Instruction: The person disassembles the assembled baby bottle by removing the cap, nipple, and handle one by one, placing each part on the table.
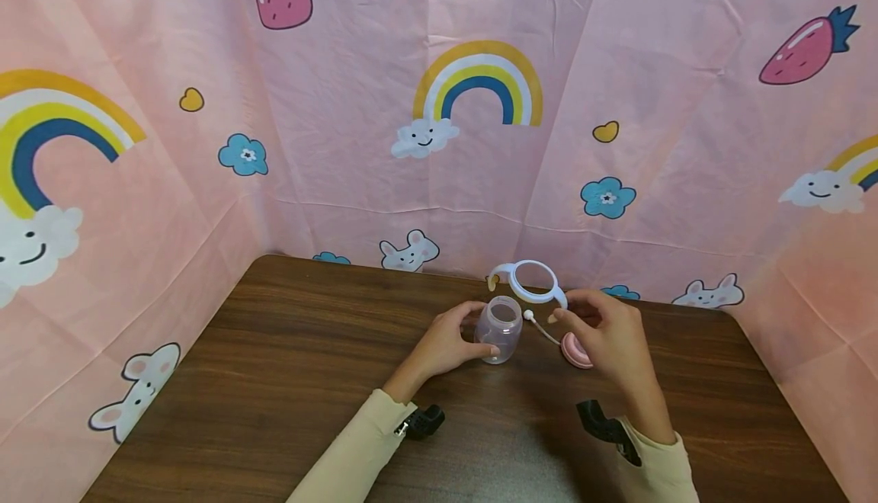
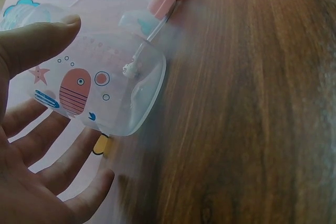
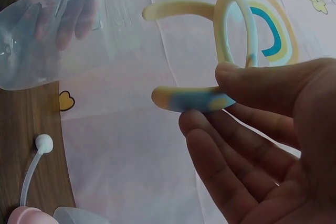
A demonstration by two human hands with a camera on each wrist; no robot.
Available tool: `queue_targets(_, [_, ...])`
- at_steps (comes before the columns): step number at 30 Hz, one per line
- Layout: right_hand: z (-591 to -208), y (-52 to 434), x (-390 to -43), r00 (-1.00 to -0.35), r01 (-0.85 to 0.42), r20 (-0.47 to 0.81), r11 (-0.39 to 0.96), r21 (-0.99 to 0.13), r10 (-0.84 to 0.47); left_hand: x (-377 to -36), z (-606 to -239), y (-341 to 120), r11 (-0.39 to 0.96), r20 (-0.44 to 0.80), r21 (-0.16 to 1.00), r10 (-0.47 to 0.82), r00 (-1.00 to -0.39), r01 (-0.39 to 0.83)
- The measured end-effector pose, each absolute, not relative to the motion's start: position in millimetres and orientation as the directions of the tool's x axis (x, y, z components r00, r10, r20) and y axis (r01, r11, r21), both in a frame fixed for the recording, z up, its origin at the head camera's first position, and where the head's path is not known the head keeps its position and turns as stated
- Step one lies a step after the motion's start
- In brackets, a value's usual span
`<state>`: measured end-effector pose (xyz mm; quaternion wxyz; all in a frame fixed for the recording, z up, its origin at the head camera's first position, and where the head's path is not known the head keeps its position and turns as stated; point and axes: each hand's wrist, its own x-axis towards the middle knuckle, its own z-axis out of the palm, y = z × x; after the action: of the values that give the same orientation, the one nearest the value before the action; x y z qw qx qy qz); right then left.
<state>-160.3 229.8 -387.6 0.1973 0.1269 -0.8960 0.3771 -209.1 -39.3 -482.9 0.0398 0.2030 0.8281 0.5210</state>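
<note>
My left hand [image 1: 482,329] holds a clear plastic bottle [image 1: 499,329] upright on the brown table, thumb in front and fingers behind. In the left wrist view the bottle [image 2: 100,85] shows a printed fish, and my thumb [image 2: 37,40] lies on its side. My right hand [image 1: 562,312] pinches one handle of a white ring with two curved handles [image 1: 531,282], held just behind and to the right of the bottle's open mouth. The right wrist view shows that handle ring [image 3: 231,30] gripped between thumb and fingers [image 3: 207,98], beside the bottle [image 3: 52,35].
A thin straw with a white ball end [image 1: 529,315] and a pink cap [image 1: 575,350] lie on the table [image 1: 274,381] under my right hand. Pink printed cloth [image 1: 439,145] walls in the table at the back and both sides.
</note>
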Motion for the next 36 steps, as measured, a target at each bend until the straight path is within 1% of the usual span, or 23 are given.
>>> queue_targets(7, [-386.4, 236.0, -159.9, -0.886, -0.376, 0.46, 0.67, -0.64, -0.057, -209.5, -483.5, -38.6, 0.368, 0.16, 0.878, 0.376, -0.913, 0.305])
queue_targets(17, [-388.8, 244.6, -162.3, -0.883, -0.373, 0.466, 0.681, -0.631, -0.052, -210.3, -483.4, -38.4, 0.351, 0.163, 0.885, 0.383, -0.909, 0.306])
queue_targets(30, [-411.0, 243.0, -176.6, -0.899, -0.352, 0.436, 0.665, -0.658, -0.044, -209.5, -482.6, -39.3, 0.369, 0.137, 0.883, 0.387, -0.912, 0.289])
queue_targets(36, [-419.8, 237.9, -183.1, -0.907, -0.328, 0.42, 0.683, -0.653, -0.035, -209.6, -482.4, -39.3, 0.365, 0.153, 0.881, 0.383, -0.911, 0.302])
